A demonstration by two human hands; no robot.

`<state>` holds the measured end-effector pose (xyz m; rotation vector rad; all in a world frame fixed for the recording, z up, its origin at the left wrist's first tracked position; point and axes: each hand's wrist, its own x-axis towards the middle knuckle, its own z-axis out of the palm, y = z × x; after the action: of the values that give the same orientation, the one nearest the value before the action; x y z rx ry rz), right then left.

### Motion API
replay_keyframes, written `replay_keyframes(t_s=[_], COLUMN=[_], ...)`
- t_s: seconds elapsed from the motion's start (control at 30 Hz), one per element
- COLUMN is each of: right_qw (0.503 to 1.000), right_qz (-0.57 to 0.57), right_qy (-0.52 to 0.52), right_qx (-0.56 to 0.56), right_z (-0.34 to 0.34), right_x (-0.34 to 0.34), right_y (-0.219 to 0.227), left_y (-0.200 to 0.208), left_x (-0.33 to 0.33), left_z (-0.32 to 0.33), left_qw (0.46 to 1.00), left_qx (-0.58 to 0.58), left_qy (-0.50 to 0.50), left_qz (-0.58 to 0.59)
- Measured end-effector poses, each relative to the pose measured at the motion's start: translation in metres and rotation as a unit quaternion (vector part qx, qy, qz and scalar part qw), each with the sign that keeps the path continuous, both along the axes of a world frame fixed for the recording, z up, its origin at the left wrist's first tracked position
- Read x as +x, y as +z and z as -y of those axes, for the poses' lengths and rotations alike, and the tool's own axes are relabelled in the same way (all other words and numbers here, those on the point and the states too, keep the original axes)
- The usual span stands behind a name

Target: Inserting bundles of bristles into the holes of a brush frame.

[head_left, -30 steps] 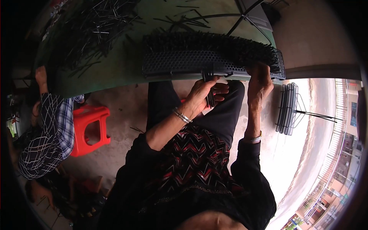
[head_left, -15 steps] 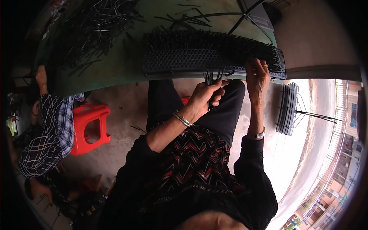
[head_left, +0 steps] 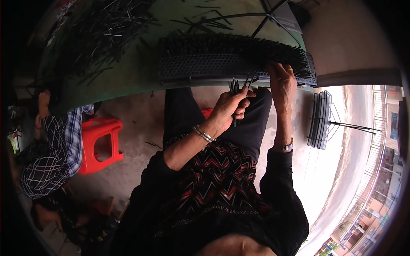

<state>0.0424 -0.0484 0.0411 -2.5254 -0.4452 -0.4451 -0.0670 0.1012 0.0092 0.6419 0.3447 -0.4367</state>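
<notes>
My left hand (head_left: pixel 228 106) is closed round a small bundle of thin black strips (head_left: pixel 233 86), whose ends stick up past the thumb. It hovers over my lap, just below the table edge. Above it lies a long black perforated panel (head_left: pixel 198 67) with a honeycomb of holes, and dense black bristles (head_left: pixel 213 45) stand along its far side. My right hand (head_left: pixel 282 87) reaches up to the right part of this panel. Its fingertips are pinched together against the panel's holes and bristles; what they hold, if anything, is hidden.
A heap of loose black strips (head_left: pixel 106 32) covers the green table (head_left: pixel 136 79) at far left. Black wire rods (head_left: pixel 260 32) rise behind the panel. Left are a red stool (head_left: pixel 100 141) and a person in a checked sleeve (head_left: pixel 73 141). A rack (head_left: pixel 320 120) stands on the right.
My right hand has shifted a little left along the panel, its fingertips still pinched. My left hand stays in nearly the same place with the bundle.
</notes>
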Motion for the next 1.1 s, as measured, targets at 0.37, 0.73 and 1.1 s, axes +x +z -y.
replay_keyframes(t_s=[0.37,0.73,1.1], right_qw=[0.972,0.876,0.980], right_qz=[-0.199,-0.389,-0.029], right_qy=[0.031,0.153,-0.002], right_qx=[0.119,0.239,0.196], right_z=[-0.004,-0.005,-0.033], right_x=[-0.030,-0.021,-0.002], right_y=[0.021,0.023,0.012], left_y=[0.005,-0.002,-0.001], left_x=[-0.002,0.003,0.022], left_z=[0.001,-0.008,-0.013], left_qw=[1.000,0.995,0.999], left_qx=[-0.008,0.095,0.009], left_qy=[0.010,-0.012,0.029], left_qz=[-0.005,0.003,-0.044])
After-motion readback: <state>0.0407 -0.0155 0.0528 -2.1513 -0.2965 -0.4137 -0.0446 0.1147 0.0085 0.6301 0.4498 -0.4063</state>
